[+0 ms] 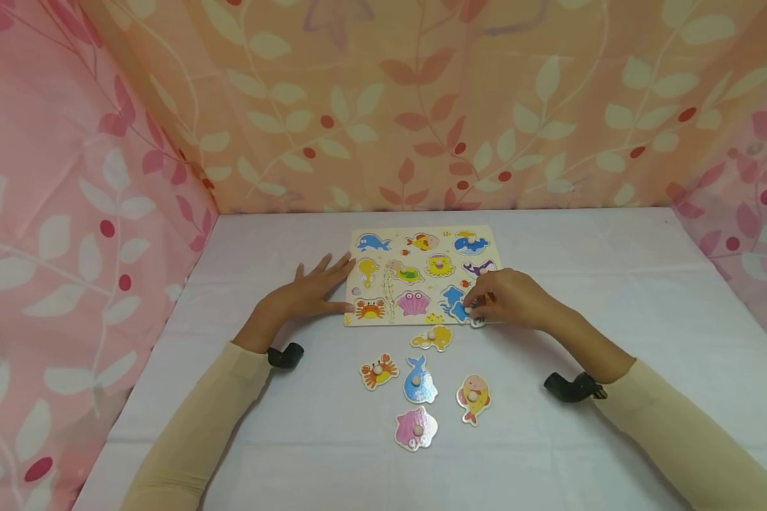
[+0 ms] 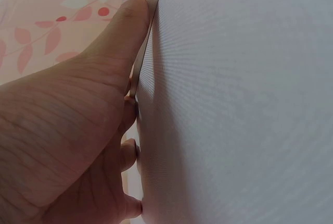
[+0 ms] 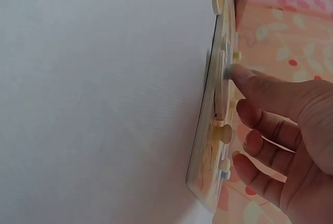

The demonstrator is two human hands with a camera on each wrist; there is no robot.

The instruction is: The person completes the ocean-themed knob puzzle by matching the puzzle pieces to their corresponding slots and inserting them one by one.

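Note:
A cream puzzle board [image 1: 393,284] printed with sea animals lies on the table. My left hand [image 1: 309,289] rests at its left edge, fingers spread, thumb at the lower corner. In the left wrist view the thumb [image 2: 136,13] lies along the board's edge. At the board's lower right, my right hand [image 1: 514,298] pinches a blue puzzle piece [image 1: 458,312] by its knob. The piece partly covers a blue printed shape, and its own animal is mostly hidden. In the right wrist view the piece's edge [image 3: 221,86] is against or just above the board; I cannot tell which.
Loose knobbed pieces lie in front of the board: yellow seahorse [image 1: 432,338], crab [image 1: 379,372], blue whale [image 1: 420,383], fish [image 1: 474,399] and pink shell [image 1: 415,429]. Knobbed pieces on the board include an octopus [image 1: 439,265] and a whale [image 1: 471,245]. Patterned cloth walls surround the table.

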